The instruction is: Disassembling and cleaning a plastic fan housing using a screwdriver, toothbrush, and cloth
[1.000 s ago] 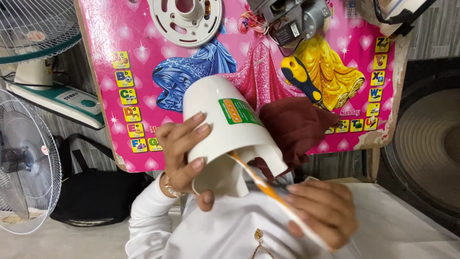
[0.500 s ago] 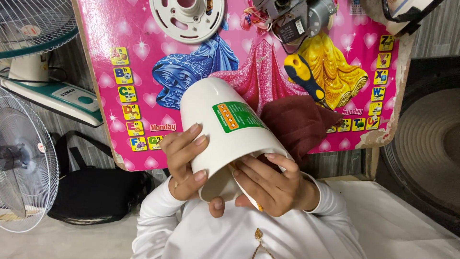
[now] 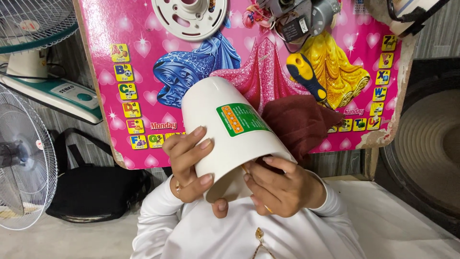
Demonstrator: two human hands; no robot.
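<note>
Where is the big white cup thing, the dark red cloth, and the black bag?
white housing (image 3: pixel 225 129), head view, on its smooth side wall.
dark red cloth (image 3: pixel 297 124), head view, on the middle of its folds.
black bag (image 3: pixel 96 192), head view, on its front face.

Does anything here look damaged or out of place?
Yes. The pink picture-printed tabletop is chipped at its near right corner, where the pink covering has peeled off to bare material. A dark red cloth lies crumpled on it. The white plastic housing looks intact.
</note>
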